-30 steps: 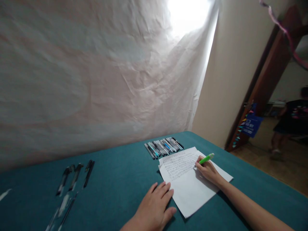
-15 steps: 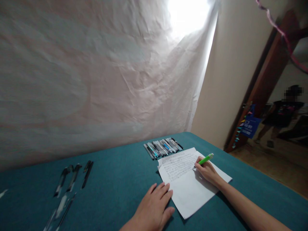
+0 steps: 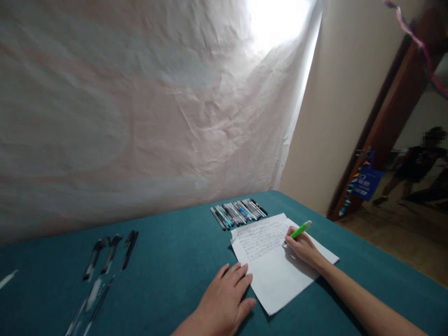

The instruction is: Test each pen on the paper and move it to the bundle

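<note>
My right hand is closed around a green pen, its lower end at the written lines on a white sheet of paper. Handwriting fills the upper part of the sheet, and its lower part is blank. Another sheet's edge shows beneath it. My left hand lies flat, fingers stretched out, with its fingertips at the paper's left edge and the rest on the green cloth. Just beyond the paper, a row of many pens lies side by side.
Several pens and pen parts lie loose at the left of the green-covered table. A wrinkled pale sheet hangs behind. At the right, a person is beyond the doorway, near a hanging blue bag.
The view has shifted slightly, so the table's things sit a little further right. Both hands keep their places at the paper. The person in the doorway has moved right.
</note>
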`<state>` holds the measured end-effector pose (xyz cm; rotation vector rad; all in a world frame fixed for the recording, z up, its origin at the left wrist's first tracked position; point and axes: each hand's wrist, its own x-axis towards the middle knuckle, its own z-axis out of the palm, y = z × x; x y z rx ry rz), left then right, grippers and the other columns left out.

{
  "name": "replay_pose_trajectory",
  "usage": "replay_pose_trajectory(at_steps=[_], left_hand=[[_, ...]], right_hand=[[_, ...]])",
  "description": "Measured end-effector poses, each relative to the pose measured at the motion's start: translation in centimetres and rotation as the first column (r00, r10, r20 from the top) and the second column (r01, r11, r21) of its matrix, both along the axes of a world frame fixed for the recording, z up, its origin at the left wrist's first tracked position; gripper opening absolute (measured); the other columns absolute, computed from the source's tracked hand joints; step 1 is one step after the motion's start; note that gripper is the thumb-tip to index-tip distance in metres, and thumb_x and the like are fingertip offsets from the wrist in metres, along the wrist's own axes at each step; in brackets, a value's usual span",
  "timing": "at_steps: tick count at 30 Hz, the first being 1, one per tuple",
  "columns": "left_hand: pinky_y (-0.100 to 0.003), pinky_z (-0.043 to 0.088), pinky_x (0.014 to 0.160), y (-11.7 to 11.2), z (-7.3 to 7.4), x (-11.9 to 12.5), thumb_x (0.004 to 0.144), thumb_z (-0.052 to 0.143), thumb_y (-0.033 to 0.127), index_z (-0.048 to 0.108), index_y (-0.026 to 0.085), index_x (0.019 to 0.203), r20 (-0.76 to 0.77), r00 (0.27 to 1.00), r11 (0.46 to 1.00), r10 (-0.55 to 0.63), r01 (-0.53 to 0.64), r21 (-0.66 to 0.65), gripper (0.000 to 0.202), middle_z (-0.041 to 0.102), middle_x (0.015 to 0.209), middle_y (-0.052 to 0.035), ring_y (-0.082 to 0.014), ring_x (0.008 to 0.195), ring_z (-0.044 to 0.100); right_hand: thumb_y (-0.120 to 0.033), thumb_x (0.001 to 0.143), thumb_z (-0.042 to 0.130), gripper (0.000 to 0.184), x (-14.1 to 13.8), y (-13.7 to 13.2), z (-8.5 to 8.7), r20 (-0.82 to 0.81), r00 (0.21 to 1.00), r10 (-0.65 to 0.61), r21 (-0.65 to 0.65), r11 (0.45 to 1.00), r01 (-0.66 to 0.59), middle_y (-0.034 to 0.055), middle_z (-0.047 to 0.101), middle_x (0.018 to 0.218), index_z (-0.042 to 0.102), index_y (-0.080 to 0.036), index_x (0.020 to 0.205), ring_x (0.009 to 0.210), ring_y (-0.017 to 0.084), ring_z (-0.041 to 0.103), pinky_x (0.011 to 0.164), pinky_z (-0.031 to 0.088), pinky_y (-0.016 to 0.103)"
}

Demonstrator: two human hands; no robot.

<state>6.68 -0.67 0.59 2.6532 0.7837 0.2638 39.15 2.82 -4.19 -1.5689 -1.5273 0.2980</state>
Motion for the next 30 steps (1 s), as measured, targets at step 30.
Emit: replay_pose_trajectory(at_steps=[30], left_hand=[[-0.026, 0.045, 0.072, 0.3, -2.4, -0.9, 0.089, 0.03, 0.042, 0.043, 0.019, 0.113, 0.577, 0.812, 0.996, 0.082, -0.086, -0.02, 0.036, 0.059, 0.097, -0.0079, -0.0164, 0.079, 0.057]], right_hand=[[-0.022, 0.085, 0.048, 0.01, -17.6, 1.8, 5.2, 0.87, 0.49, 0.052, 0.195, 0.876, -0.441, 0.002, 0.056, 0.066, 0.058, -0.022, 0.082, 0.063, 0.019, 0.051, 0.061, 0.029, 0.029]])
